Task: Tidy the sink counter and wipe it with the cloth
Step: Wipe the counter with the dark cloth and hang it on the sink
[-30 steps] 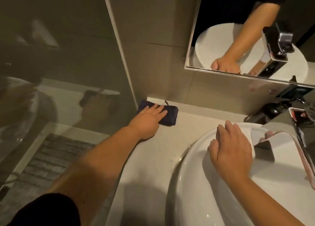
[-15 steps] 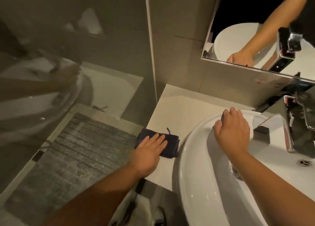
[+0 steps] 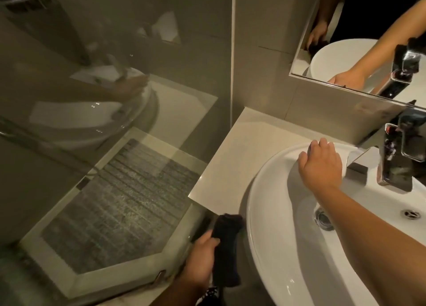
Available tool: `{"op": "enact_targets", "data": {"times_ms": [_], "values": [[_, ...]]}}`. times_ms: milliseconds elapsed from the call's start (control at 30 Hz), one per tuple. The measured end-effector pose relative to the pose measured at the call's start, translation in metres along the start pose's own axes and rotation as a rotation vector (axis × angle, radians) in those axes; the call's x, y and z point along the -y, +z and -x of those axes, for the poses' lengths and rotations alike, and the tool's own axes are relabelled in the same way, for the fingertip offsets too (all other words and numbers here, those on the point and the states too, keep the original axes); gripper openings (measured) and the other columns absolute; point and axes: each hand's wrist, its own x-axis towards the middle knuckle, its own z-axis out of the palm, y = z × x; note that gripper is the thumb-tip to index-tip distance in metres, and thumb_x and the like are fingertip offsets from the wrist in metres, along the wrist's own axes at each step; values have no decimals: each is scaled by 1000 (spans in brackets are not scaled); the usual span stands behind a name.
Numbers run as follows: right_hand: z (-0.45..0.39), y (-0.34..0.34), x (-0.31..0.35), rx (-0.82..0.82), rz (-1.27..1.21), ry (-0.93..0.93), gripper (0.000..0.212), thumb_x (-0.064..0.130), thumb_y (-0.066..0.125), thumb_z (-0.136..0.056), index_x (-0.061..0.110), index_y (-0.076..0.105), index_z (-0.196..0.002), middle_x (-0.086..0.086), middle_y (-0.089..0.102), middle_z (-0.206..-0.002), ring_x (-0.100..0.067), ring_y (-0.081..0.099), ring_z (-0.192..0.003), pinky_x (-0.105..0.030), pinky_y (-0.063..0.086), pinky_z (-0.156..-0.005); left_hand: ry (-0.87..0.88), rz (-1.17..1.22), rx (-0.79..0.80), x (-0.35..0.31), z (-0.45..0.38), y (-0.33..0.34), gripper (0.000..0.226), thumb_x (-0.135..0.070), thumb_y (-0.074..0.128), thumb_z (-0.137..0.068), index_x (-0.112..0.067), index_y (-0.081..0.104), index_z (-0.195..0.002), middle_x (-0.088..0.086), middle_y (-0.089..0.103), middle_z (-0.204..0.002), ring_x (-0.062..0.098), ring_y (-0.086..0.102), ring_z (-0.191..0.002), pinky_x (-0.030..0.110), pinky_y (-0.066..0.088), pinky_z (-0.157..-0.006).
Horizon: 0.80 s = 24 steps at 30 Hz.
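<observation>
A dark blue cloth point(image 3: 227, 248) hangs off the front edge of the pale counter point(image 3: 232, 158), gripped by my left hand point(image 3: 201, 259) below counter level. My right hand point(image 3: 321, 165) rests flat, fingers together, on the far rim of the white basin point(image 3: 272, 248), left of the chrome tap point(image 3: 401, 158). It holds nothing. The counter surface between the wall and the basin is bare.
A glass shower screen point(image 3: 115, 121) borders the counter on the left, with a grey mat point(image 3: 119, 204) on the floor behind it. A mirror point(image 3: 359, 40) hangs above the basin. The basin's drain point(image 3: 323, 218) and overflow point(image 3: 411, 213) show at right.
My left hand dragged the cloth from the back corner forward across the counter and off its front edge, closing around it. My right hand stayed on the basin rim.
</observation>
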Motion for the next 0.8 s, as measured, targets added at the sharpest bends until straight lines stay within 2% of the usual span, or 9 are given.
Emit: {"op": "enact_targets", "data": {"times_ms": [67, 133, 300, 367, 433, 500, 567, 667, 800], "values": [[0, 0, -1, 21, 7, 2, 42, 32, 31, -86, 0, 51, -103, -22, 51, -110, -39, 47, -102, -50, 44, -79, -194, 392, 13, -15, 6, 7, 29, -8, 41, -95, 2, 60, -115, 22, 69, -103, 32, 65, -92, 39, 52, -80], [0, 0, -1, 32, 22, 4, 39, 32, 33, -87, 1, 50, -103, -21, 51, -110, -38, 46, -101, -49, 43, -78, -248, 575, 35, -38, 2, 12, 31, -14, 40, -98, 2, 60, -115, 24, 68, -110, 34, 63, -100, 42, 49, -83], [-1, 1, 0, 48, 34, 13, 36, 31, 32, -87, 3, 49, -102, -18, 51, -110, -36, 46, -100, -47, 40, -77, -8, 433, 36, -117, -56, 42, 30, -13, 44, -98, -16, 57, -125, 15, 67, -118, 31, 64, -105, 43, 51, -82], [-2, 1, 0, 62, 37, 24, 34, 30, 32, -87, 4, 49, -102, -16, 51, -110, -35, 46, -101, -46, 41, -78, 170, 257, 32, -153, -86, 64, 27, -9, 44, -97, -17, 61, -118, 13, 68, -111, 28, 65, -100, 42, 52, -88], [-3, 2, 1, 59, 44, 30, 35, 30, 31, -88, 5, 49, -104, -15, 51, -114, -34, 46, -105, -45, 41, -80, 352, -3, 34, -186, -117, 91, 26, -4, 43, -96, -21, 62, -102, 10, 66, -97, 22, 62, -83, 27, 53, -73], [-4, 5, -1, 59, 50, 39, 36, 30, 29, -88, 6, 48, -107, -14, 50, -118, -34, 46, -109, -45, 42, -83, 535, -325, 10, -211, -149, 120, 25, -5, 42, -95, -18, 60, -103, 10, 63, -92, 18, 55, -72, 21, 47, -59], [-4, 9, -1, 68, 37, 65, 41, 32, 28, -88, 7, 48, -113, -15, 50, -126, -35, 46, -118, -48, 43, -90, 742, -687, 51, -226, -188, 145, 31, -6, 40, -94, -14, 57, -120, 12, 64, -106, 23, 58, -88, 26, 45, -69], [-4, 16, 0, 63, 37, 93, 53, 35, 26, -90, 7, 48, -128, -17, 46, -143, -35, 40, -133, -50, 40, -103, 974, -1250, 287, -226, -238, 185, 52, -2, 41, -94, -16, 37, -145, 6, 42, -149, 24, 40, -134, 29, 31, -108], [-5, 23, 0, 18, 23, 104, 58, 35, 26, -89, 5, 51, -132, -18, 47, -145, -36, 40, -136, -52, 38, -105, 1130, -1897, 540, -197, -278, 207, 63, -1, 46, -94, -20, 25, -150, 4, 16, -161, 23, 16, -147, 42, 15, -118]]}}
